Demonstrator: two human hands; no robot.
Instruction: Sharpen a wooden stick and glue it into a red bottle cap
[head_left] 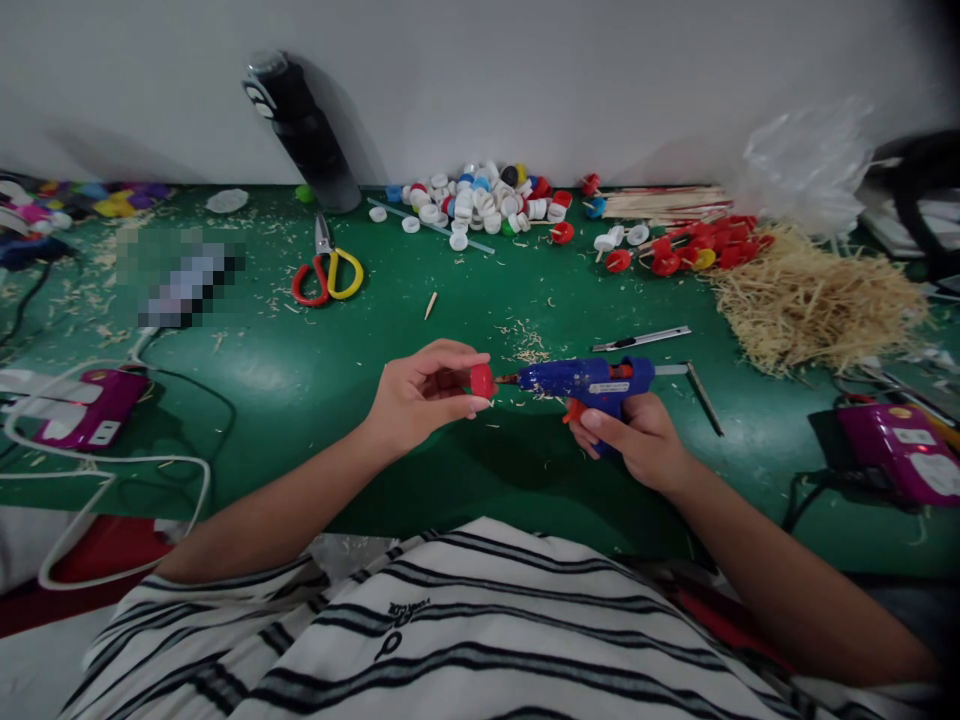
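Between the thumb and fingers of my left hand (420,395) is a red bottle cap (482,381). My right hand (634,440) is wrapped round the handle of a blue hot glue gun (581,380), with fingers at its orange trigger (574,411). The gun's nozzle (508,379) points left and is at the cap's right side; whether it touches the cap I cannot tell. A pale glue stick (670,369) sticks out of the back of the gun. Wood shavings (529,340) lie on the table just beyond the nozzle.
On the green table (420,480) are scissors (328,270), a short pointed stick (430,305) and a utility knife (641,339). Loose bottle caps (480,200) are heaped at the back. Red caps on sticks (697,245) lie beside a shavings pile (817,300). A black bottle (311,135) leans against the wall.
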